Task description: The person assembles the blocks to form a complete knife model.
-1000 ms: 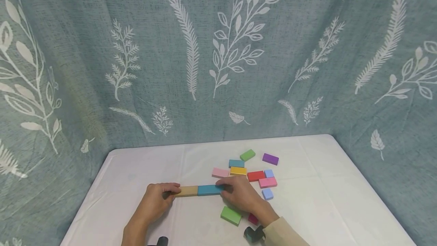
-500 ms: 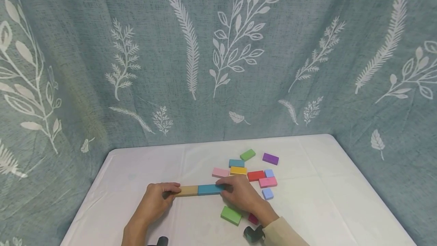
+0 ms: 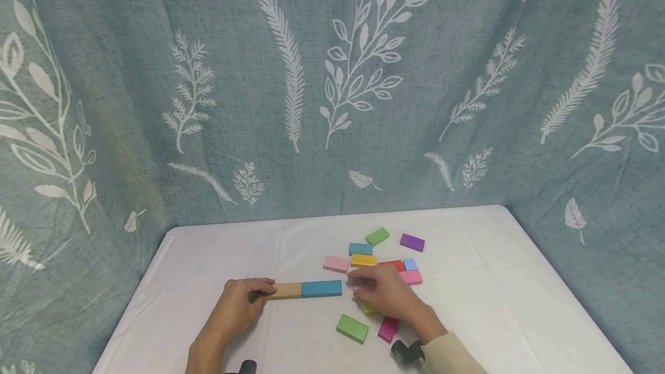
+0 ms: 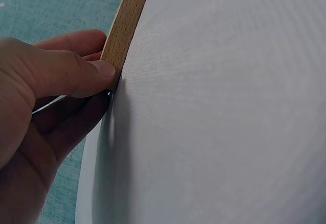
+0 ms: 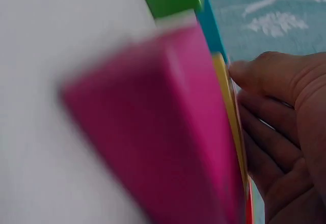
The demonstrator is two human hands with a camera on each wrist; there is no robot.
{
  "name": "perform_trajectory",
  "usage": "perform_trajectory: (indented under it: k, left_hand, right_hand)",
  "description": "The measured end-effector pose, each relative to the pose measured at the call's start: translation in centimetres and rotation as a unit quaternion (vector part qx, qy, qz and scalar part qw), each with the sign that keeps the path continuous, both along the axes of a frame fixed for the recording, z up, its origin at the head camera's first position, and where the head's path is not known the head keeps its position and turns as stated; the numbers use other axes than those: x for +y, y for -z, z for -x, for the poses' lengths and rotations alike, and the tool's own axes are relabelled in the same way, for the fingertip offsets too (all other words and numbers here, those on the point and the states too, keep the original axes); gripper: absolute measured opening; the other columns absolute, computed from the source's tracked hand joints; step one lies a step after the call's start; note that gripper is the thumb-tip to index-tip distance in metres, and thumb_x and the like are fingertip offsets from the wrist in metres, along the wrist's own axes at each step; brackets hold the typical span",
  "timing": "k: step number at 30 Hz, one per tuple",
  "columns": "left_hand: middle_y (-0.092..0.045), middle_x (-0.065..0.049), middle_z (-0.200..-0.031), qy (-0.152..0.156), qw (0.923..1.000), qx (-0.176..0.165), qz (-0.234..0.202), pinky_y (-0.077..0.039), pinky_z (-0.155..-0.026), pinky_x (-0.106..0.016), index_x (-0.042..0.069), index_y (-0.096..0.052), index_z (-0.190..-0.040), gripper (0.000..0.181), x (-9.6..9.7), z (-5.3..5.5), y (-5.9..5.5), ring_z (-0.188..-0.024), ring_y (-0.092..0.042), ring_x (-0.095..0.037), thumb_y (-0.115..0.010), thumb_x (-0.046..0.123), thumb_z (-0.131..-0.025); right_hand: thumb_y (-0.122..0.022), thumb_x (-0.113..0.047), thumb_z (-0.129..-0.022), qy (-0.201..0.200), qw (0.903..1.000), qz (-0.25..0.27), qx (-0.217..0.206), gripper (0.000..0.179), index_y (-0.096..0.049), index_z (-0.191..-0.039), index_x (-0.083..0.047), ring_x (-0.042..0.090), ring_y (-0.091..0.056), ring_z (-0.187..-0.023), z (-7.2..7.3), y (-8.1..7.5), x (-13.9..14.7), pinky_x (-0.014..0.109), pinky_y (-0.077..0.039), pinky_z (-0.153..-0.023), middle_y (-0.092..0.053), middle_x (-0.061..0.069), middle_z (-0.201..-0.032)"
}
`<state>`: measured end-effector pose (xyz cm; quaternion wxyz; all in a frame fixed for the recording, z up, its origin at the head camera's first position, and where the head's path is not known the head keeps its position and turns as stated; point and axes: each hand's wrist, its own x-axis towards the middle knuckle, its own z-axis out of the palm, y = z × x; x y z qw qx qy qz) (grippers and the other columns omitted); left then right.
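Note:
A tan wooden block (image 3: 287, 291) lies end to end with a blue block (image 3: 321, 288) on the white table. My left hand (image 3: 241, 306) pinches the tan block's left end; the left wrist view shows the thumb on the wood grain of the tan block (image 4: 124, 28). To the right of the blue block, my right hand (image 3: 387, 293) hovers with loosely bent fingers and nothing seen in its grasp. Partly under it shows a yellow block (image 3: 369, 308). A magenta block (image 3: 388, 329) and a green block (image 3: 352, 328) lie nearer me.
Behind the right hand lie a light pink block (image 3: 336, 264), an amber block (image 3: 363, 260), a red block (image 3: 391, 265), a pink block (image 3: 412, 277) and a small light blue block (image 3: 410, 264). Farther back are a purple block (image 3: 412, 242), a small green block (image 3: 377, 236) and a smaller blue block (image 3: 361, 249).
My right hand has let go of the blue block and moved right, uncovering the block's right end and more of the magenta block. The left hand stays on the tan block.

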<state>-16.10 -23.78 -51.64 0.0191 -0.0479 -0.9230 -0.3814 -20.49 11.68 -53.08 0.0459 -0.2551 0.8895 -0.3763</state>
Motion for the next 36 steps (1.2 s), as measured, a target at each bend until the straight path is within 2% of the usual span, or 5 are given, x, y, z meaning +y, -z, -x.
perform_trajectory:
  k: [4,11,16,29,36]
  left_hand:
    - [-0.083,-0.005,-0.121,-0.002,1.0000,0.000,-0.002,-0.057,-0.115,-0.057,0.016,-0.086,-0.097,0.032,0.0,0.0,0.1,-0.126,-0.075,-0.036,-0.081,-0.013,-0.087]
    - [-0.083,-0.005,-0.121,-0.002,1.0000,0.002,-0.001,-0.058,-0.115,-0.057,0.015,-0.086,-0.097,0.032,0.0,0.0,0.2,-0.127,-0.075,-0.036,-0.080,-0.014,-0.087]
    - [-0.083,-0.005,-0.122,-0.003,1.0000,0.002,0.004,-0.057,-0.116,-0.057,0.016,-0.086,-0.098,0.032,0.0,0.0,0.2,-0.127,-0.074,-0.036,-0.081,-0.013,-0.087]
    - [-0.083,-0.006,-0.123,-0.005,1.0000,0.000,0.002,-0.057,-0.116,-0.057,0.015,-0.086,-0.099,0.031,0.1,-0.2,0.0,-0.128,-0.074,-0.037,-0.080,-0.013,-0.087]
    - [-0.083,-0.005,-0.123,-0.005,1.0000,0.001,0.001,-0.056,-0.116,-0.058,0.017,-0.086,-0.100,0.032,0.2,-0.2,0.1,-0.129,-0.073,-0.037,-0.080,-0.012,-0.088]
  right_hand:
    - [-0.084,-0.013,-0.094,0.008,0.9999,0.001,0.015,0.034,-0.082,-0.127,-0.021,0.008,-0.070,-0.108,0.1,0.2,1.8,0.034,-0.064,-0.099,-0.081,-0.012,-0.119]
    - [-0.085,-0.014,-0.094,0.054,0.9984,-0.008,0.016,0.032,-0.083,-0.124,-0.024,0.017,-0.073,-0.125,-0.4,0.1,4.2,0.048,-0.062,-0.110,-0.081,-0.015,-0.121]
    - [-0.085,-0.011,-0.094,0.067,0.9976,-0.015,0.005,0.032,-0.083,-0.124,-0.023,0.017,-0.073,-0.124,-0.5,-0.2,5.2,0.045,-0.064,-0.107,-0.081,-0.014,-0.121]
    - [-0.088,-0.016,-0.092,-0.003,0.9998,0.002,-0.019,0.032,-0.084,-0.122,-0.026,0.016,-0.074,-0.124,0.8,-0.4,4.9,0.045,-0.062,-0.110,-0.080,-0.015,-0.122]
    - [-0.088,-0.017,-0.093,0.001,0.9999,-0.006,-0.013,0.032,-0.084,-0.123,-0.026,0.016,-0.074,-0.122,0.9,-0.2,4.8,0.045,-0.064,-0.108,-0.080,-0.016,-0.122]
